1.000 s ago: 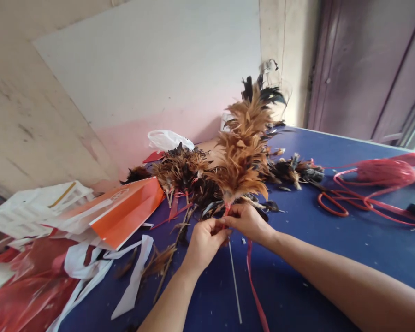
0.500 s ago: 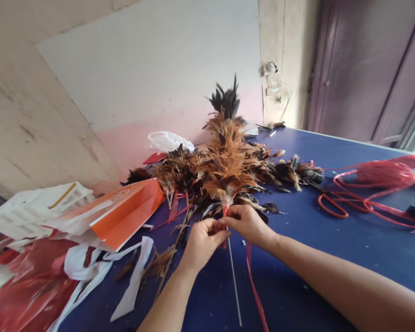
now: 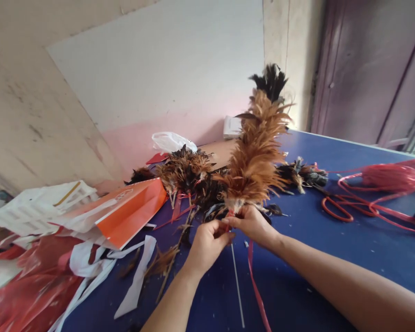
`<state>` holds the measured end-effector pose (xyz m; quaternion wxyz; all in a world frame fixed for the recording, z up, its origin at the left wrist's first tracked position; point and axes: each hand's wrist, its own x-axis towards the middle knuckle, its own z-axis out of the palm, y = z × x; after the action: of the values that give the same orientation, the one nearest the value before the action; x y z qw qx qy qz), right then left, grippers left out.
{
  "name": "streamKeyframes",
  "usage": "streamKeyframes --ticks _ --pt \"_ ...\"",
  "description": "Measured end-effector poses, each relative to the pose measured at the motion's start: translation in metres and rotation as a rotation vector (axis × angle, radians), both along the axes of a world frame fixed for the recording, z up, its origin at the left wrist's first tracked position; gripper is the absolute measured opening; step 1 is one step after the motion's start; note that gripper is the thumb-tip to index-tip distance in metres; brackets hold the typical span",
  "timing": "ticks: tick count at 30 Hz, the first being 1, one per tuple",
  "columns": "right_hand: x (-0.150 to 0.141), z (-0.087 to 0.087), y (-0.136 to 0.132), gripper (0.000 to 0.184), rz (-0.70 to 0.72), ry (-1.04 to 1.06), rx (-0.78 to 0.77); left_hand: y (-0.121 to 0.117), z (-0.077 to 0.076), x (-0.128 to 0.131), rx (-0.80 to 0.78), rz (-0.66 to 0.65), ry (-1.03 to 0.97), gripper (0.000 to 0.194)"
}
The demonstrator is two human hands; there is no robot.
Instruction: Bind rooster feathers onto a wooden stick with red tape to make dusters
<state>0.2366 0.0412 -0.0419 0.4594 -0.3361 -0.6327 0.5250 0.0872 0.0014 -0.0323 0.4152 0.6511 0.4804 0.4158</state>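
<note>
A tall feather duster (image 3: 257, 157), brown with a black tuft on top, stands up from my hands and leans to the right. My left hand (image 3: 209, 242) is closed in a pinch round its lower end, just below the feathers. Beside it, my right hand (image 3: 254, 226) has thumb and fingers pressed together at the red-wrapped base, touching the left fingertips. A red plastic strip (image 3: 255, 286) trails from under my right hand toward the front edge. The fingers cover most of the wrapped part.
Feather bundles (image 3: 185, 168) lie behind on the blue table (image 3: 332, 258). An orange and white bag (image 3: 134, 212), a white strip (image 3: 138, 276) and red plastic (image 3: 38, 276) fill the left. A coil of red cord (image 3: 392, 177) lies right. A white box (image 3: 231, 127) stands behind.
The feather duster has swung from nearly upright to leaning right, with its tuft farther right; a white box behind now shows. Both hands keep their pinch at its base. The view has shifted slightly.
</note>
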Motion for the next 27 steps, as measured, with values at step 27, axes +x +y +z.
streamKeyframes --ticks 27 --pt "0.004 0.017 -0.011 0.031 0.229 0.153 -0.090 -0.004 0.005 -0.007 -0.239 -0.298 -0.360 0.025"
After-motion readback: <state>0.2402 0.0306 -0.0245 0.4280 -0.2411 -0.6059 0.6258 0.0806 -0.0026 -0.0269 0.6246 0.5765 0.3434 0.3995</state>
